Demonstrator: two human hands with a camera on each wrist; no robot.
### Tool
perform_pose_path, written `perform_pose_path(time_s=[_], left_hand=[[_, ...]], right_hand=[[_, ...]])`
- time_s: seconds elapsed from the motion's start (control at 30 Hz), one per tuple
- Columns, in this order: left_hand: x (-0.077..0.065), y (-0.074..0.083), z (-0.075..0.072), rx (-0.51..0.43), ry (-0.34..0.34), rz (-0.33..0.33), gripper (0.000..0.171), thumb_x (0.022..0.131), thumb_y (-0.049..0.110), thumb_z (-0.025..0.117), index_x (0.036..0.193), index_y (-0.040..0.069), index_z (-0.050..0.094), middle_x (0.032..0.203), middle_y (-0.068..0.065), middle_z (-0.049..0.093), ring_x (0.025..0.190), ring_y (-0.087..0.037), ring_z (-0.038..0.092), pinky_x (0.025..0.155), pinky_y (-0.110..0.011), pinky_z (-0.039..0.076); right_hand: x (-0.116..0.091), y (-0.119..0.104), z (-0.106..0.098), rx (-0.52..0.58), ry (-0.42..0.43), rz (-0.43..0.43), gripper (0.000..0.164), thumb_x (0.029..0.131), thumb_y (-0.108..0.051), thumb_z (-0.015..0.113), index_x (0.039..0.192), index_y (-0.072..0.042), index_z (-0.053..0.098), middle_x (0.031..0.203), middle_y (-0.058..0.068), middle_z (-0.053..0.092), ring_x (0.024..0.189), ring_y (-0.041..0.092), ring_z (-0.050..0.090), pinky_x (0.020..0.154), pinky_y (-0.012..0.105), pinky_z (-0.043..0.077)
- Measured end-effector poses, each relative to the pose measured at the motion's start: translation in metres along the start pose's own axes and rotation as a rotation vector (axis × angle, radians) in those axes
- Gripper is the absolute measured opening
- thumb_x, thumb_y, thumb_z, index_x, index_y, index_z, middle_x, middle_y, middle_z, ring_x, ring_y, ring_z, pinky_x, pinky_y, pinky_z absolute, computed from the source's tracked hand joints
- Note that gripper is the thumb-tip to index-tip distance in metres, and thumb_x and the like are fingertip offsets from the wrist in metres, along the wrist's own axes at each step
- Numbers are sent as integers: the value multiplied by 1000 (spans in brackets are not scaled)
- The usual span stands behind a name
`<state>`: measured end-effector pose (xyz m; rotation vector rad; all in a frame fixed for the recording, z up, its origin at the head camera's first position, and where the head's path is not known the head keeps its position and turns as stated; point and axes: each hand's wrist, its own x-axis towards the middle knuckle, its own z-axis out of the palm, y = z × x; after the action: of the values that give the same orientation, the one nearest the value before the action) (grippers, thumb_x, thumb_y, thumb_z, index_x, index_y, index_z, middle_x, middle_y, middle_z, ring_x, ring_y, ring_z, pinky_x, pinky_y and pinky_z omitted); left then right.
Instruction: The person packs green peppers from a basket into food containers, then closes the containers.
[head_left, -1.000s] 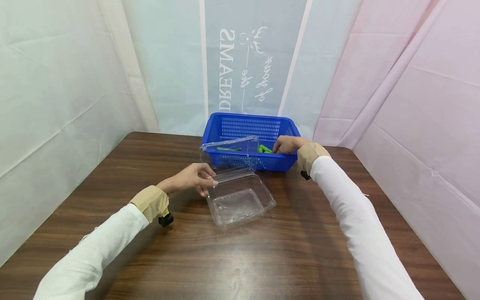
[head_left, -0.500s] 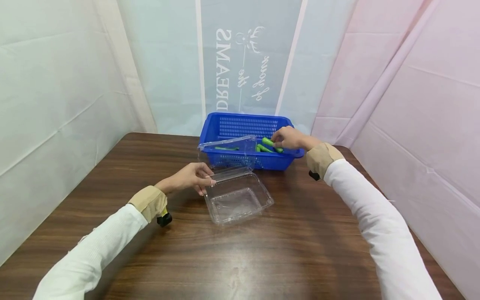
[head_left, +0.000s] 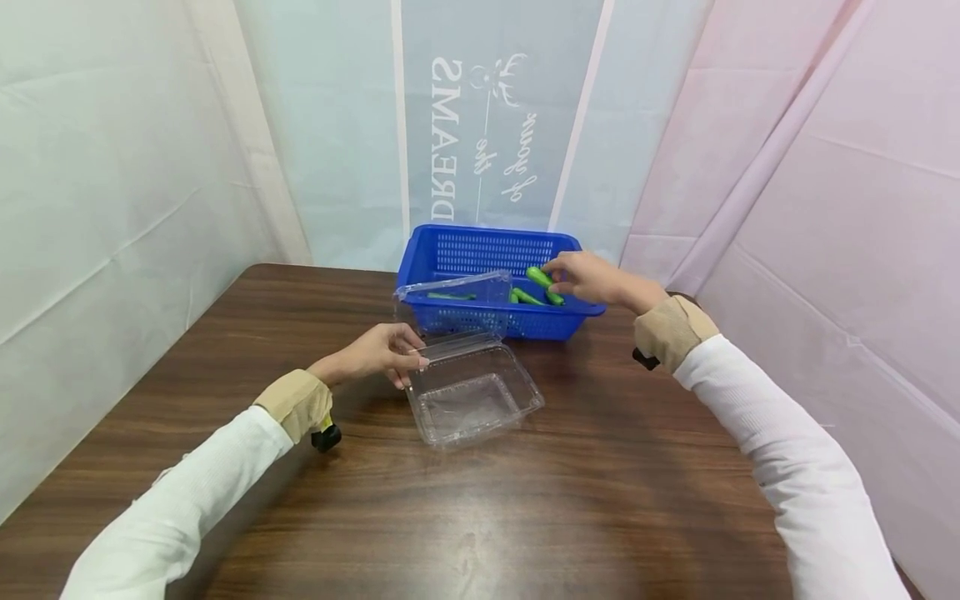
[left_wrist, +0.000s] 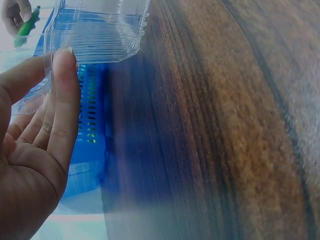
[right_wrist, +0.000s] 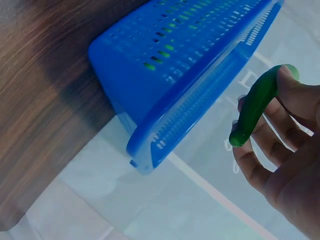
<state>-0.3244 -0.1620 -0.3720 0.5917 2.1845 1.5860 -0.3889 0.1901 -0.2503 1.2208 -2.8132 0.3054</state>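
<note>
My left hand (head_left: 378,354) pinches the left side of a clear plastic clamshell box (head_left: 534,403) near its hinge. The box lies on the table with its lid (head_left: 498,287) raised toward the basket. In the left wrist view, thumb and fingers grip the clear wall of the box (left_wrist: 105,45). Above the right part of the blue basket (head_left: 551,325), my right hand (head_left: 596,277) holds a small green cucumber (head_left: 537,276). The right wrist view shows this curved, smooth cucumber (right_wrist: 257,102) between thumb and fingertips. More green cucumbers (head_left: 528,297) lie inside the basket, partly hidden by its front wall.
The brown wooden table (head_left: 480,508) bears the basket at its far edge, with the clamshell box just in front. A hanging cloth (head_left: 341,125) with mirrored lettering stands behind, and pale cloth walls flank both sides.
My right hand has come up from inside the basket, now with a cucumber in its fingers, and has shifted slightly right. The left hand still holds the box in place.
</note>
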Motion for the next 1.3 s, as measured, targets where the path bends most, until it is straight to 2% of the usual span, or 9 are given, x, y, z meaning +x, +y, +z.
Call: perform_pose_path(time_s=[0.2, 0.5, 0.77, 1.0, 1.1, 1.3], left_hand=[[0, 2, -1, 13, -4, 15, 39, 78, 15, 68, 106, -3, 49, 94, -29, 59, 59, -31, 61, 56, -47, 53], [-1, 5, 0, 15, 3, 7, 39, 78, 15, 68, 106, -3, 49, 94, -29, 59, 60, -31, 61, 57, -47, 53], [-1, 7, -1, 16, -8, 12, 39, 79, 14, 68, 107, -4, 48, 94, -28, 59, 60, -31, 61, 57, -48, 53], [-2, 5, 0, 26, 0, 6, 40, 79, 15, 68, 108, -3, 48, 94, -26, 60, 61, -32, 61, 57, -48, 53], [-2, 4, 0, 22, -2, 6, 42, 78, 16, 68, 109, -4, 48, 95, -27, 59, 61, -32, 61, 57, -46, 54], [-3, 2, 2, 10, 7, 5, 44, 78, 17, 69, 109, -5, 47, 94, -28, 59, 61, -32, 61, 57, -47, 53]], right_hand=[[-9, -11, -1, 16, -11, -44, 27, 83, -9, 62, 107, 0, 54, 87, 7, 53, 69, 19, 46, 62, 32, 41], [-19, -33, 4, 151, -75, -96, 31, 81, -18, 66, 104, -9, 48, 88, 4, 57, 73, 15, 54, 67, 34, 48], [-15, -59, 12, 99, -55, -188, 35, 74, -22, 72, 104, -11, 58, 86, -2, 60, 70, 9, 55, 61, 26, 48], [-6, -70, 29, 100, -125, -219, 37, 73, -33, 71, 104, -15, 60, 88, -4, 58, 73, 8, 54, 66, 29, 50], [-3, -75, 38, 87, -137, -239, 37, 73, -37, 70, 103, -18, 60, 87, -6, 59, 70, 4, 56, 65, 26, 50], [3, -86, 56, 107, -184, -243, 32, 74, -27, 71, 103, -20, 60, 84, -5, 62, 69, 3, 56, 62, 21, 48]])
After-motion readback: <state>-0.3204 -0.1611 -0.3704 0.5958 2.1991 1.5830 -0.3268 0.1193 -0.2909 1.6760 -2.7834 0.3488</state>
